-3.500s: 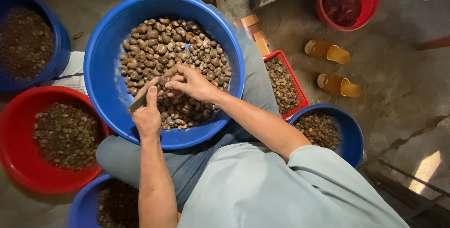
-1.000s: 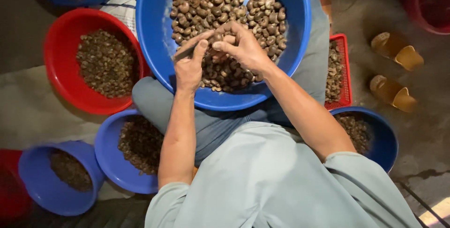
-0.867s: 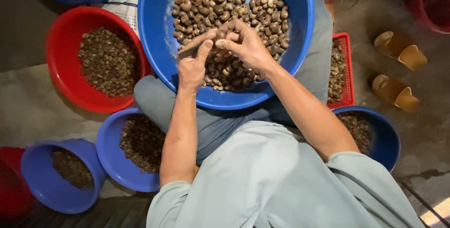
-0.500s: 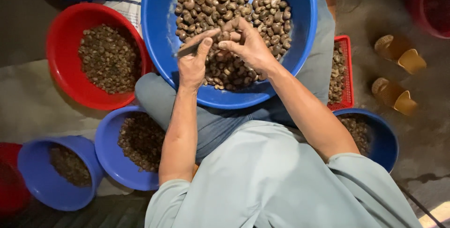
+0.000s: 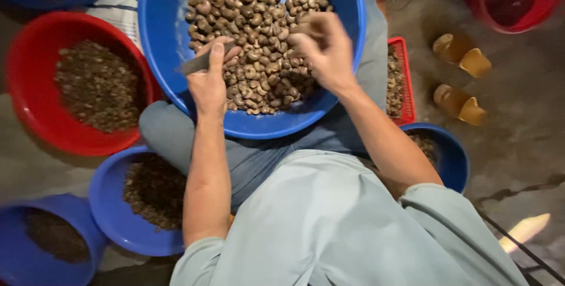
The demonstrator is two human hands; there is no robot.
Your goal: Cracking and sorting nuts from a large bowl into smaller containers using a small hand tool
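Presently gripping a small flat blade [image 5: 199,62] in the left hand [image 5: 209,83], thumb pressed along it for control, right hand [image 5: 323,50] pinching a cashew nut over the blue basin [image 5: 170,80] at twelve o'clock.

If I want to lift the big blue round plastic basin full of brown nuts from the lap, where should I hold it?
Grip the big blue round plastic basin by its rim, at left and right edges together. The nuts fill its middle, and it rests on the lap, so two opposite holds should keep it level.

floor [image 5: 529,115]: grey concrete, dusty, cracked | light patch [image 5: 524,230]: bright streak, well right of fingers | surroundings: dim
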